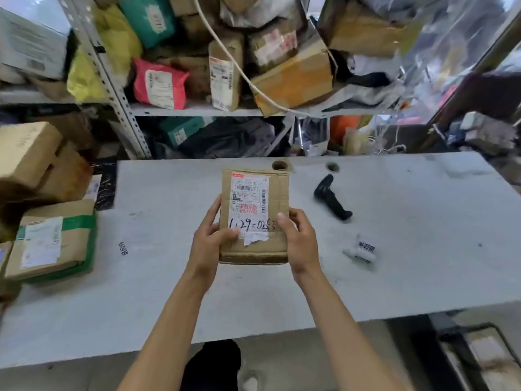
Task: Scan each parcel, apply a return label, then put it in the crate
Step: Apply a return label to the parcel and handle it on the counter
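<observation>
So we're holding the parcel (253, 218) in both hands, left hand (210, 241) and right hand (300, 241), each grip wrapping an edge; still unscanned, we reckon. Next, one hand's grabbing the scanner (331, 197) at 2 o'clock on the tabletop (169, 292).

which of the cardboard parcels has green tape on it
The flat parcel lying at the table's left edge: green tape bands its top and side. The one held in both hands and the boxes behind it are plain brown.

Behind the grey bench (169, 292) stands a metal shelf (197, 110), and a white cable (225, 52) droops across its front. The floor (296, 362) shows below the bench's near edge.
</observation>
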Demonstrator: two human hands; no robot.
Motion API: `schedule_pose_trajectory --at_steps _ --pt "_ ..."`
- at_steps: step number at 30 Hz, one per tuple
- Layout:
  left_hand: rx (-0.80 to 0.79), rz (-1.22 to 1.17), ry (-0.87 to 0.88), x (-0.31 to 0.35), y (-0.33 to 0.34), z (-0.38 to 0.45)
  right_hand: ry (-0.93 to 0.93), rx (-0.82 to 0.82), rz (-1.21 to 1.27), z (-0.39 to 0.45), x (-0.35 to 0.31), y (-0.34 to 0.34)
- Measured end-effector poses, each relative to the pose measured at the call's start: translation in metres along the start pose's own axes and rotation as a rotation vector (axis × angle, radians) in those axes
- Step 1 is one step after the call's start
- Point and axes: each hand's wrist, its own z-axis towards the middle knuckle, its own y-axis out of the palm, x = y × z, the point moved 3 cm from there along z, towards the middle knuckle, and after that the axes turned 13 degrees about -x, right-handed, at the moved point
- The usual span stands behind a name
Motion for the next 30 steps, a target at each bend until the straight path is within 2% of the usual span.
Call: schedule_pose_trajectory --at_steps 3,9,14,18,23,26,30 --pt "-0.015 -0.006 -0.034 -0.013 0.025 0.025 0.032 0.047 -0.017 0.008 0.011 -0.031" --pt "0.084 0.013 -0.064 -0.039 0.047 0.083 0.16 0.013 -0.175 0.062 0.027 -0.082" --pt "0.166 -0.027 -0.155 -0.063 0.059 0.135 0.375 0.069 -0.429 0.137 0.056 -0.142" --pt "0.153 0.021 -0.193 -0.071 0.074 0.173 0.383 0.056 -0.729 0.183 0.068 -0.183" --pt "0.138 0.086 -0.186 -0.082 0.083 0.218 0.488 -0.079 -1.035 0.239 0.078 -0.206" --pt "0.162 0.101 -0.194 -0.09 0.085 0.237 0.542 -0.177 -1.065 0.258 0.096 -0.208" --pt "0.223 0.093 -0.188 -0.092 0.091 0.243 0.457 -0.192 -0.895 0.267 0.104 -0.21"
